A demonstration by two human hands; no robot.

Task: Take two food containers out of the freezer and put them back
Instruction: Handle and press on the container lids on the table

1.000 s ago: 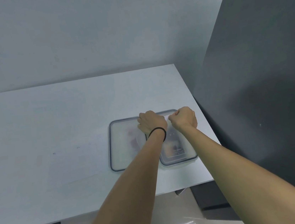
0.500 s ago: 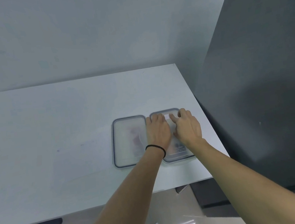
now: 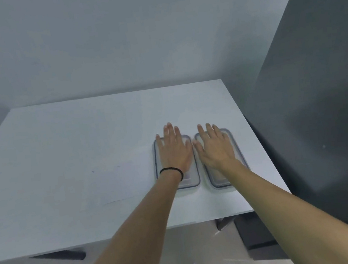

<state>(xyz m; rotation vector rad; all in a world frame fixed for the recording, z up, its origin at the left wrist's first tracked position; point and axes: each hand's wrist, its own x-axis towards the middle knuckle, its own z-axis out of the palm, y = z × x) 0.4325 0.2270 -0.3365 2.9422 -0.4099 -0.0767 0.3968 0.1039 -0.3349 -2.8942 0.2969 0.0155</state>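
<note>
Two clear, lidded food containers lie flat side by side, just apart, near the right edge of the white bench (image 3: 67,166). The left container (image 3: 191,179) is under the left hand (image 3: 174,151), the right container (image 3: 219,181) under the right hand (image 3: 214,146). Each hand lies palm down on its lid with fingers (image 3: 169,130) spread and straight, gripping nothing. A black band (image 3: 171,170) circles the left wrist. A dark grey cabinet (image 3: 320,114) stands just right of the bench.
</note>
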